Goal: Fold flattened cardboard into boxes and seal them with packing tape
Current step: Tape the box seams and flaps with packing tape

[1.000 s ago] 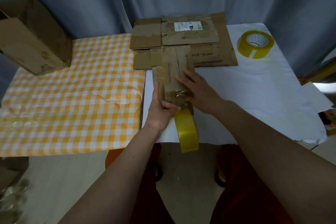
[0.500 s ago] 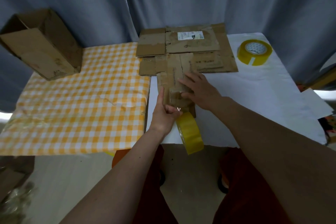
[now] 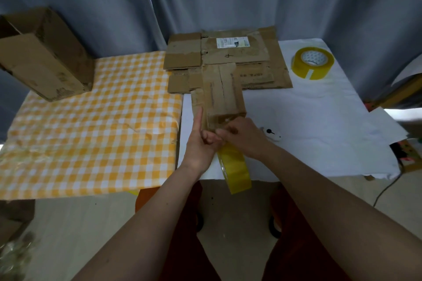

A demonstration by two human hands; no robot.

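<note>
Box (image 3: 222,96) lies lengthwise away from both hands; left hand (image 3: 201,141) braces its near end, right hand (image 3: 242,134) pinches tape there, tape roll (image 3: 235,170) dangling below.

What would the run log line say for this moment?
step: taping small box end | left hand: holds tape roll, forefinger straight | right hand: fingers at box end | spare roll: idle

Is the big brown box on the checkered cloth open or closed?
Open. The box lies on its side, and its dark hollow inside shows at the left end.
</note>
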